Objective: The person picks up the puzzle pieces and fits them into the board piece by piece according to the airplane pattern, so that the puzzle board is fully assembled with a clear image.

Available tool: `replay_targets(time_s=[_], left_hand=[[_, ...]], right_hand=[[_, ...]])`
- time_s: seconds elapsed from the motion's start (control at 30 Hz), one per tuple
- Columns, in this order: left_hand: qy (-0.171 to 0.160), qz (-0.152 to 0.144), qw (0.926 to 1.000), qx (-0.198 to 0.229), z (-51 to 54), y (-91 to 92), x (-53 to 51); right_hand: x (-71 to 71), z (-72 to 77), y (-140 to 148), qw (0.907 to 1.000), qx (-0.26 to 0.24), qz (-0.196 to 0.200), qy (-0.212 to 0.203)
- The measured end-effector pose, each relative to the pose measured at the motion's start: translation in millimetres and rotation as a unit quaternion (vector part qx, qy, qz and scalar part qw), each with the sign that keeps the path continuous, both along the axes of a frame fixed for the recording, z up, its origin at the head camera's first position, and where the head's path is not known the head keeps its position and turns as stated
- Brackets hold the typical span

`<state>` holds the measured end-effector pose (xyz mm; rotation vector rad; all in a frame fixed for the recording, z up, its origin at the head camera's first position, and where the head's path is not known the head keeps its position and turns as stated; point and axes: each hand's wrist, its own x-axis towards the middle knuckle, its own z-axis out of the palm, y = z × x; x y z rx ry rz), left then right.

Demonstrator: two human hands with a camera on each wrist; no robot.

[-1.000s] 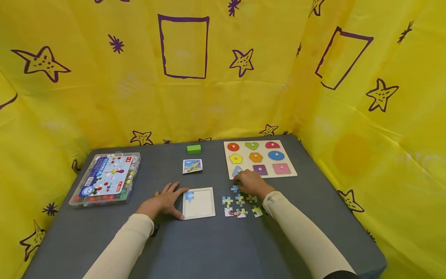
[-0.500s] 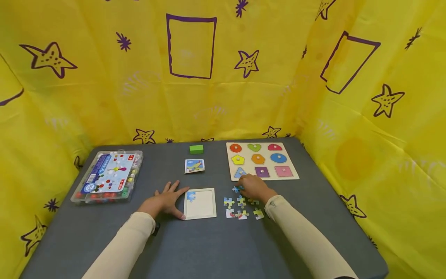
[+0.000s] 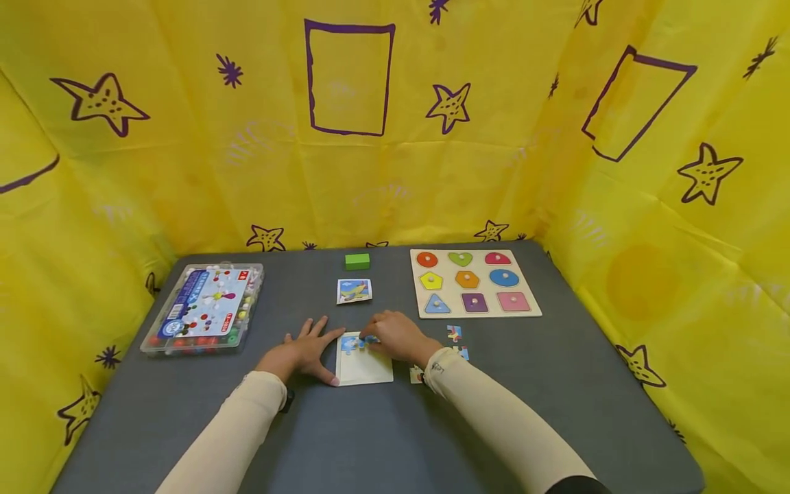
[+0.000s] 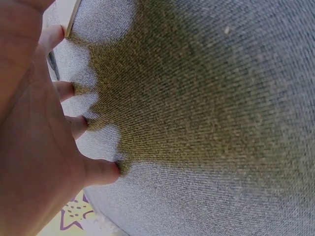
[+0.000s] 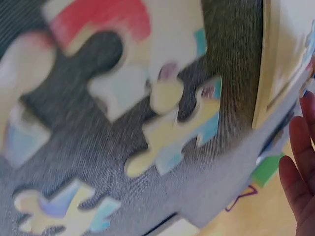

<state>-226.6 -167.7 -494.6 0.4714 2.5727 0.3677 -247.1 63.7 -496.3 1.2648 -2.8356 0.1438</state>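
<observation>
Puzzle piece, one, mostly hidden, pinched in right hand's fingers at far edge of tray. Left hand: fingers spread, touching tray's left edge. Corner piece in tray's far-left corner. Loose pieces right of tray: at least four, some behind sleeve.

Bare grey tabletop is running along the near side of the jigsaw tray, leaving a hand room to pass. The left hand is blocking the tray's left edge; the right hand is covering its far right corner. Loose jigsaw pieces are cluttering its right side. Beyond it, the picture card and green block are obstructing, while a lane is opening between them and the knobbed shape board.
</observation>
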Motion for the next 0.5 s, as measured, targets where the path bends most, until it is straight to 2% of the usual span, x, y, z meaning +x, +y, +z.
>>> replay_targets(time_s=[0.3, 0.5], left_hand=[[-0.001, 0.005, 1.0000, -0.004, 0.8, 1.3, 0.7], [-0.005, 0.005, 0.9999, -0.008, 3.5, 2.5, 0.4]], right_hand=[[-1.5, -9.0, -5.0, 0.9997, 0.003, -0.012, -0.022], [-1.2, -11.9, -6.6, 0.9998, 0.018, -0.007, -0.006]])
